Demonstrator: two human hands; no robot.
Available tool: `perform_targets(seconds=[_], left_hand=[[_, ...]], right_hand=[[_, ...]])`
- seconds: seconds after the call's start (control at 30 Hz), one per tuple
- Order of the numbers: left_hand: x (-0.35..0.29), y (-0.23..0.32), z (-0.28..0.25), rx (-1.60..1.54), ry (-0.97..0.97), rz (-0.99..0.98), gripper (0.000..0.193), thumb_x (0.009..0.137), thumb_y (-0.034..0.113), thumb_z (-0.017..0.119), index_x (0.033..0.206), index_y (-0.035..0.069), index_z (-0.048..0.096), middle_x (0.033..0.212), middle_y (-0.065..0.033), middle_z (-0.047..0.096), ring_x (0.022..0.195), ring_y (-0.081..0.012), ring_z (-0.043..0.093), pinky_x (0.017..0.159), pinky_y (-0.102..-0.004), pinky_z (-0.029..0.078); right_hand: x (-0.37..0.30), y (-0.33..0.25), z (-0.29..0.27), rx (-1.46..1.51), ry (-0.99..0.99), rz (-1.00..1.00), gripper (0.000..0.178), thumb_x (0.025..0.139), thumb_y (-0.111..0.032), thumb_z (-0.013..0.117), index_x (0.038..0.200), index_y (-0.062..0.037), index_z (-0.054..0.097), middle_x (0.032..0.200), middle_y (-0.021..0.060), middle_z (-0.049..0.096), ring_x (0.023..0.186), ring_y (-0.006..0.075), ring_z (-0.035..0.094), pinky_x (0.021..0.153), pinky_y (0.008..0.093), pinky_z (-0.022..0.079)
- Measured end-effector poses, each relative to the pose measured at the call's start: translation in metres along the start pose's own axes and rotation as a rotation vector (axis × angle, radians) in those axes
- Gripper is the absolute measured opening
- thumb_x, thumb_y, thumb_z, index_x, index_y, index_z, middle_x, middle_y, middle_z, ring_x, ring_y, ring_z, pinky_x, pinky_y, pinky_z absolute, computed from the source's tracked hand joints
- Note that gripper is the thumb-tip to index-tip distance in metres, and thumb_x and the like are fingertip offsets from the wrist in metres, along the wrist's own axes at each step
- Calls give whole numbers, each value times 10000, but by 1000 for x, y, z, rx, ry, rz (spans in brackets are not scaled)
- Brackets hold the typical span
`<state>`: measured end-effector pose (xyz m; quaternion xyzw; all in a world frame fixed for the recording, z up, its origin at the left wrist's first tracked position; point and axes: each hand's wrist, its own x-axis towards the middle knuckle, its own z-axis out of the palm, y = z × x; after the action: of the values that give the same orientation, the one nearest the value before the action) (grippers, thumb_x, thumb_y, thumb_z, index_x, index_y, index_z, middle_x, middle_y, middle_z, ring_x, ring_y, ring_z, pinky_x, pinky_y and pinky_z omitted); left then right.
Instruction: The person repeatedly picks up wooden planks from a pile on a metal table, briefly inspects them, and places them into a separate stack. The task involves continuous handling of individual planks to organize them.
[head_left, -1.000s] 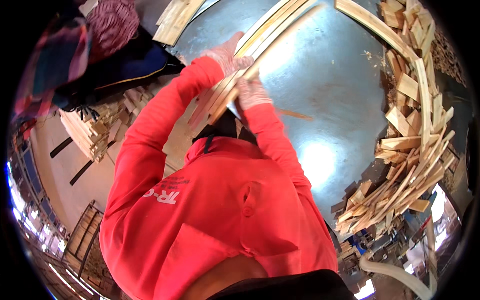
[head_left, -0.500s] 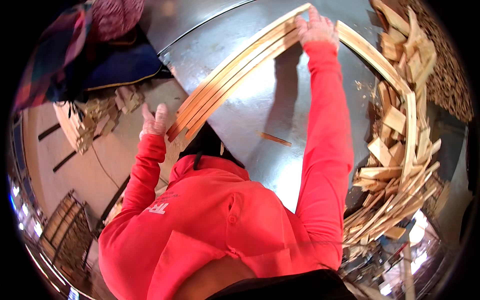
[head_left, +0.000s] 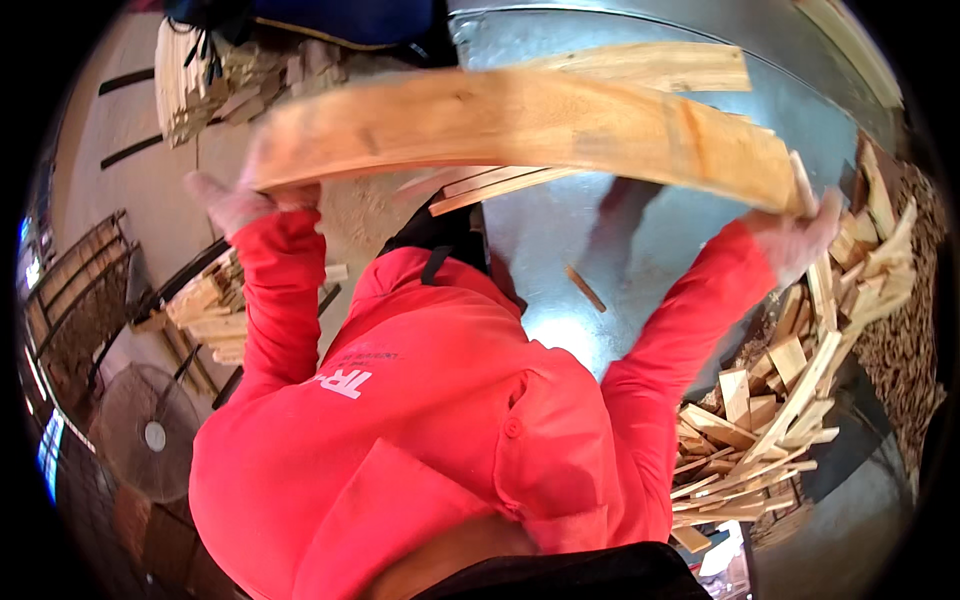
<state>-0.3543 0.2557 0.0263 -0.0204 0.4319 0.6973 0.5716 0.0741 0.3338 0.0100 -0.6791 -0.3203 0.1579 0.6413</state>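
Note:
A wide wooden board [head_left: 530, 125] is held up across my front, broad face toward me and slightly blurred. My left hand [head_left: 240, 203] grips its left end; some of the fingers are hidden by the wood. At the other end, my right hand [head_left: 800, 238] has its fingers wrapped about the board's edge. Beneath and behind it, more wooden boards [head_left: 670, 66] lie on a grey metal surface [head_left: 530, 240], partly covered by the raised board.
A thin wood sliver [head_left: 585, 288] lies on the metal. To the right is a heap of wood offcuts [head_left: 760, 400]. Stacked wood pieces [head_left: 215, 310] stand at my left, near a round fan [head_left: 150, 435]. More cut wood [head_left: 215, 90] sits at the far left beside dark blue fabric [head_left: 350, 22].
Both hands now hold one board, raised off the boards on the metal. My left hand, previously free, has closed on its end. The view has shifted.

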Motion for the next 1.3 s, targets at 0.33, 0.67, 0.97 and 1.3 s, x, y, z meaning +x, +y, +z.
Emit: perform_targets(seconds=[0.33,0.67,0.97,1.3], left_hand=[[-4,-169,222,1063,-828,760,592,884,336,559,1392,95,373,1175,-149,615,1018,-327,613,849,-419,482],[308,-224,253,2340,-809,881,521,924,344,466,1425,292,331,1198,-213,591,1080,-405,576,902,-500,464],[253,-278,298,1717,-991,1376,713,823,190,620,1450,113,289,1386,-190,452,1290,-333,432,1047,-429,380],[-71,-616,369,2437,-1737,1049,1106,693,434,767,1511,170,71,1551,-137,186,1426,-327,188,1136,-477,237]], right_hand=[[-126,-7,-119,532,231,438,422,887,-223,612,1241,-15,517,851,64,612,819,194,594,742,321,503],[-218,90,-209,-383,-8,449,353,881,-164,624,1215,-57,583,1047,113,636,941,224,602,852,325,490],[27,37,-391,-1600,-59,120,664,823,-262,610,1415,-112,352,1291,156,504,1181,344,477,1007,437,399],[161,53,-517,-1832,-165,507,879,715,-392,667,1441,-103,264,1356,215,459,1257,362,446,1042,501,339]])
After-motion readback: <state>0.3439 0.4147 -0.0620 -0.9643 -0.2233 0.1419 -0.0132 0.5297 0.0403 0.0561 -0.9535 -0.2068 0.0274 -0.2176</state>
